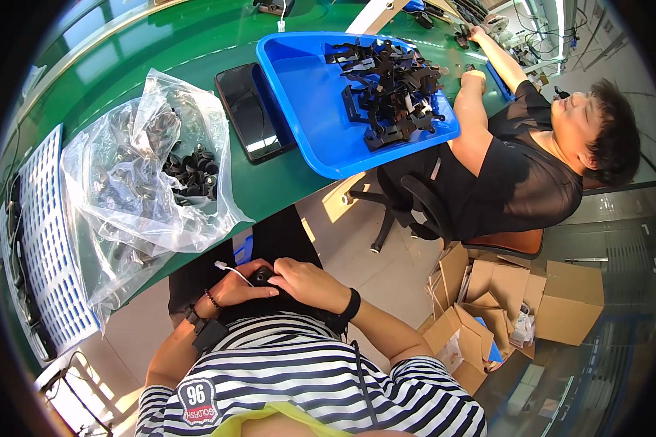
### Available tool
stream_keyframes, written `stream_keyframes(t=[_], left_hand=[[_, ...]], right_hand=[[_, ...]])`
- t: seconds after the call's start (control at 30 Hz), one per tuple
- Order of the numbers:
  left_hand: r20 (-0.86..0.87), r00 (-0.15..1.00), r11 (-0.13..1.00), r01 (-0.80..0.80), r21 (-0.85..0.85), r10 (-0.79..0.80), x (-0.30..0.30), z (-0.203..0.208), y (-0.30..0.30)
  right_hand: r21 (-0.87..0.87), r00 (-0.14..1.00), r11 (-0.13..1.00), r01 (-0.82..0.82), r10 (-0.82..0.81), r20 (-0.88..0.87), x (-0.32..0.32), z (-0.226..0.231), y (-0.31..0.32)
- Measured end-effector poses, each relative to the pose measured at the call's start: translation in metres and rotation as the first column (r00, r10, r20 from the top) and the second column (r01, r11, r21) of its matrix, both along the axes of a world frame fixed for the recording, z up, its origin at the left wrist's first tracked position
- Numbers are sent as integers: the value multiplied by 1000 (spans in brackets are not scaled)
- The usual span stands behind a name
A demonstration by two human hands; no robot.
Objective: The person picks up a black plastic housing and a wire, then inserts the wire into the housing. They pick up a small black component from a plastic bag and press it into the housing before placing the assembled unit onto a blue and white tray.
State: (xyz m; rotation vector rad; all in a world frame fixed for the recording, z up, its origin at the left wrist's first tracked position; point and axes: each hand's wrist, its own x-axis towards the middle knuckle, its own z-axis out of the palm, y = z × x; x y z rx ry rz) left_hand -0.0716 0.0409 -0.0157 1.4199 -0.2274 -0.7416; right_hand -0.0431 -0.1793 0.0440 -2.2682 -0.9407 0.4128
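Over my lap, just below the table's edge, my left hand (230, 289) is closed round a small black part (262, 276) with a round face. A thin white cable with a white connector (221, 266) sticks out past the left thumb and fingers. My right hand (312, 284) meets the part from the other side, thumb and fingers pinched on it. What kind of part it is, I cannot make out. On the table ahead, a clear plastic bag (116, 197) lies with its mouth open, and several black parts (191, 172) show inside.
A blue tray (291, 109) heaped with black brackets (393, 95) overhangs the table's edge, beside a dark flat-screened device (251, 109). A white slotted tray (47, 233) is at far left. A seated co-worker (517, 160) works at right, near cardboard boxes (488, 320) on the floor.
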Motion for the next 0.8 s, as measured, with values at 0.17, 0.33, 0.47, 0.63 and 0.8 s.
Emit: stream_keyframes(t=[0.17,0.33,0.47,0.63,0.8], left_hand=[[151,988,999,-34,19,31,0,-6,-3],[31,999,999,-38,-9,39,1,-7,-2],[-35,999,1000,-21,-1,21,1,-2,-1],[118,993,1000,-22,13,20,-1,-7,-3],[-2,999,999,-33,-32,33,0,-9,-3]], right_hand=[[-258,999,965,36,-28,35,-4,11,8],[68,987,993,91,-99,125,-4,12,12],[172,999,984,54,-53,-9,0,9,2],[-185,995,981,-65,51,-81,3,6,1],[-127,1000,992,29,-29,6,-2,14,6]])
